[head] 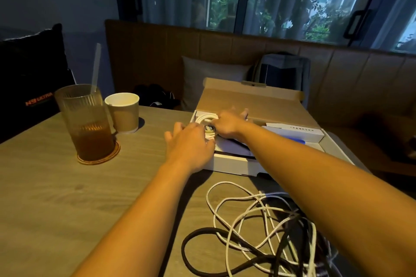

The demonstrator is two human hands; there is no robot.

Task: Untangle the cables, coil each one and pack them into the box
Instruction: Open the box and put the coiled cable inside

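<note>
Left hand [190, 144]: fingers spread apart and fairly straight. It lies at the left rim of the box [229, 162] with its fingertips touching the coil, and you grip nothing with it.
Right hand [227, 124]: palm down over the left end of the box, resting on the coil. The fingers are blurred, so you cannot tell whether they press flat or pinch a loop.
Coiled white cable [203, 118]: inside the box at its far-left corner, partly under both hands.
Box: open, with the brown lid flap folded back on its far side. It also holds a white carton [295, 132] toward the right and a dark flat item at the near left.
Tangle [252, 216]: on the table just in front of the box's near side. Thin white cables loop through a thick black cable [198, 230], and your right forearm covers part of it.
Done (judged): one cable is coiled and in the box.
Step in hand (judged): you are seating that coil so the loops stay flat.
Left to do (judged): most of the task. You have to separate the white strands from the black one, coil each and pack them. The number of cables cannot be told.
Surface: wood-grain table [56, 191], with the box toward its far right.
Left of the box: a paper cup [123, 113], then a ribbed glass [87, 123] of brown drink with a straw, on a round coaster [99, 159].
Room: dim. Behind the box are a padded bench and a pillow [209, 78], and above them a window with sheer curtains, with trees outside.
</note>
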